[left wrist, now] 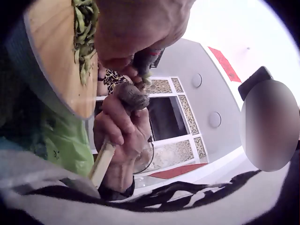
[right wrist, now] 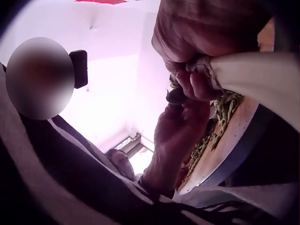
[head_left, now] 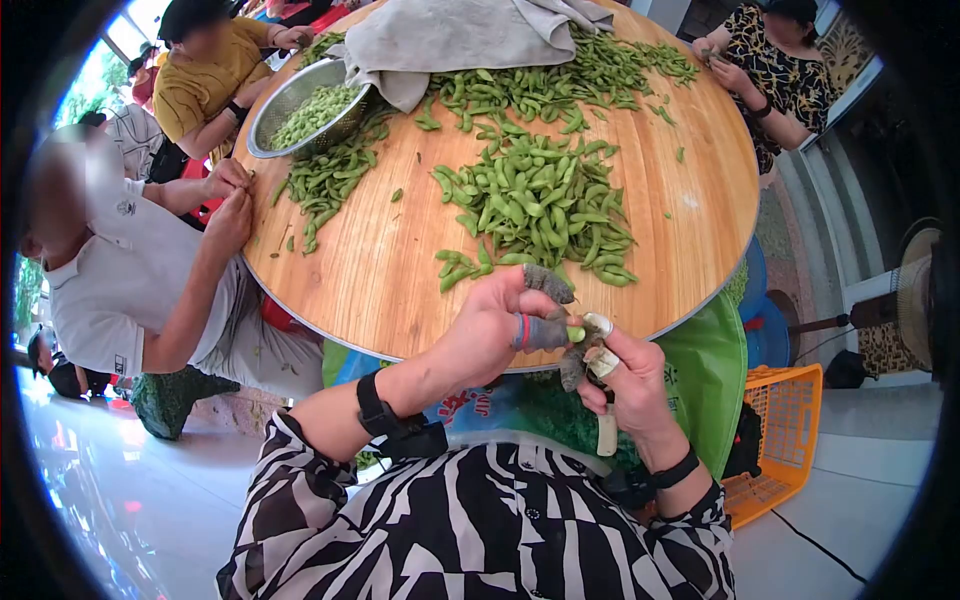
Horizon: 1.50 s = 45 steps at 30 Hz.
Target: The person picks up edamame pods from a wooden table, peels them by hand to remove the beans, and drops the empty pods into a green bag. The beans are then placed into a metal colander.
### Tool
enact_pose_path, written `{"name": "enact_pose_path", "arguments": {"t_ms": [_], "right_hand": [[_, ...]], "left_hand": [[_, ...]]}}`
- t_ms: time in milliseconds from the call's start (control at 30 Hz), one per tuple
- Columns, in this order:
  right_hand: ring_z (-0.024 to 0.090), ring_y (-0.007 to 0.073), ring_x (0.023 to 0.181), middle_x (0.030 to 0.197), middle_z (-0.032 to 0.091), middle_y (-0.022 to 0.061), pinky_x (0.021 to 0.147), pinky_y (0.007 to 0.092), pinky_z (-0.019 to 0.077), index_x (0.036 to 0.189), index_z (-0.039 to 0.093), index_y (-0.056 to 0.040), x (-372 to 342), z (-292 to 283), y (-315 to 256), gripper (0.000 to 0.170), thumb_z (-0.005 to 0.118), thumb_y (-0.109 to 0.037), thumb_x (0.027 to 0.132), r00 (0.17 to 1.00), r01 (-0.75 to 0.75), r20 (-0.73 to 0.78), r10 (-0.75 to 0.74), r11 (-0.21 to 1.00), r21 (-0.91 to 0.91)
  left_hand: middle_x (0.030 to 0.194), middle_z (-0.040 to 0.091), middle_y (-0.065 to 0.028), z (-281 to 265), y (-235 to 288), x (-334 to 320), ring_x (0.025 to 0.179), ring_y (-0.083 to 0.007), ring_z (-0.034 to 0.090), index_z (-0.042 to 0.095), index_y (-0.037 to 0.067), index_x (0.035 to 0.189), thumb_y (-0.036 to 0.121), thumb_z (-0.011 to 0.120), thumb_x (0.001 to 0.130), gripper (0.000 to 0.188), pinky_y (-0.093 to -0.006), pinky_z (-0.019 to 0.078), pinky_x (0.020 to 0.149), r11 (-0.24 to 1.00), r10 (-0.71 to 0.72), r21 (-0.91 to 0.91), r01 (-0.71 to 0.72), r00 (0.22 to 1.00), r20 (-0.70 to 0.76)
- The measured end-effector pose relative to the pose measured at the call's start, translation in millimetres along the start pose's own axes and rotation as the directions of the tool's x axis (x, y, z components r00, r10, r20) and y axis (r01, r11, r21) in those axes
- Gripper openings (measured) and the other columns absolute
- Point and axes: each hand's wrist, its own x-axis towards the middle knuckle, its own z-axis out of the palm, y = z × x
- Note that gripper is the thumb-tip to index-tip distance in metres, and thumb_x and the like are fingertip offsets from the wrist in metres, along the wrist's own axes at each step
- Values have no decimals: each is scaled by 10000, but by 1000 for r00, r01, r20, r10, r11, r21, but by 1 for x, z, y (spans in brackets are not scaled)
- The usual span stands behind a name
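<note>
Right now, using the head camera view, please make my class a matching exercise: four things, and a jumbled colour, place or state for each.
Column one
1. Colander
2. Cloth
3. Crate
4. Large pod pile

Column two
A. Orange, right of the table
B. Green, just beyond the left hand
C. Metal, holding shelled beans
D. Greyish, at the far side

Pairs: 1-C, 2-D, 3-A, 4-B

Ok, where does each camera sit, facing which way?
Head: on the head, facing forward and down at table and pods; left hand, right hand, shirt show.
Left wrist: on the left wrist, facing across to the right hand; left hand close at top.
Right wrist: on the right wrist, facing the left hand; right hand close at top.
Both wrist views share hands, pods, table.
</note>
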Motion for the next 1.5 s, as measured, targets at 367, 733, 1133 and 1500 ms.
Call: {"name": "enact_pose_path", "arguments": {"t_ms": [367, 733, 1133, 1500], "right_hand": [[604, 262, 632, 753, 583, 144, 587, 332, 472, 1097, 584, 31, -11, -13, 5, 333, 674, -39, 784, 964, 199, 25, -264, 661, -723], [578, 338, 613, 694, 580, 173, 562, 377, 451, 917, 579, -4, -18, -34, 17, 237, 698, -176, 804, 990, 78, 133, 56, 563, -823], [450, 79, 511, 654, 533, 41, 483, 221, 369, 1231, 512, 6, -8, -15, 5, 333, 420, -111, 934, 985, -166, -2, 174, 934, -317], [433, 86, 503, 668, 526, 61, 445, 210, 363, 1419, 352, -24, 6, 17, -4, 450, 369, -168, 993, 992, -126, 32, 125, 990, 56]], "left_hand": [[784, 620, -77, 16, -22, 0, 600, -126, 542, 495, 15, 1054, -21, 585, 809, 264, -236, 394, 500, 950, -167, 265, 166, 986, -21], [753, 587, -197, -58, 69, -102, 743, -382, 598, 549, 3, 871, 100, 626, 776, 156, -455, 481, 660, -345, -392, 925, -157, 920, 9], [859, 543, -176, -84, 27, -18, 833, -376, 569, 565, -9, 933, 27, 633, 780, 171, -444, 467, 687, -195, 406, 980, -28, 907, 107], [714, 580, -3, -12, 17, -18, 557, -55, 521, 614, 31, 1066, 130, 599, 925, 173, -209, 387, 441, 949, -47, 313, 33, 998, 39]]}}
